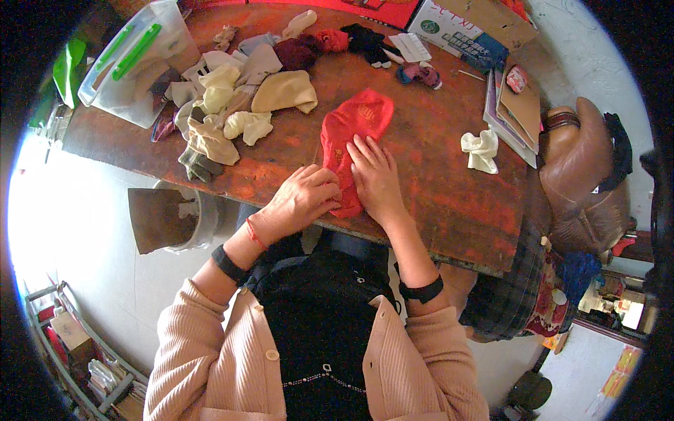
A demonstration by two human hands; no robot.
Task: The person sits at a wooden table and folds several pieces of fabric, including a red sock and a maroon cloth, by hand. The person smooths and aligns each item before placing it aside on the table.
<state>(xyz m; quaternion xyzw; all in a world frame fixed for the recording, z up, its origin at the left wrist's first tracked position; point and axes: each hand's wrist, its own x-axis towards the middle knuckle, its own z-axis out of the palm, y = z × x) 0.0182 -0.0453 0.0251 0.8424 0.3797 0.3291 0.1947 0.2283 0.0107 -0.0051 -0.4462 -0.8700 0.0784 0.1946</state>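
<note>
A red sock with small gold markings lies lengthwise on the worn wooden table, its near end by the table's front edge. My left hand has its fingers curled at the sock's left side, near that end; whether it pinches the fabric is hidden. Flat over the sock's right side rests my right hand, fingers pointing away from me. To the left is a loose pile of socks, among them a tan sock, a pale yellow sock and a grey-green sock.
A clear plastic bin with green handles stands at the back left. Dark socks and a multicoloured sock lie farther back. On the right are a crumpled white cloth, books and a brown leather bag.
</note>
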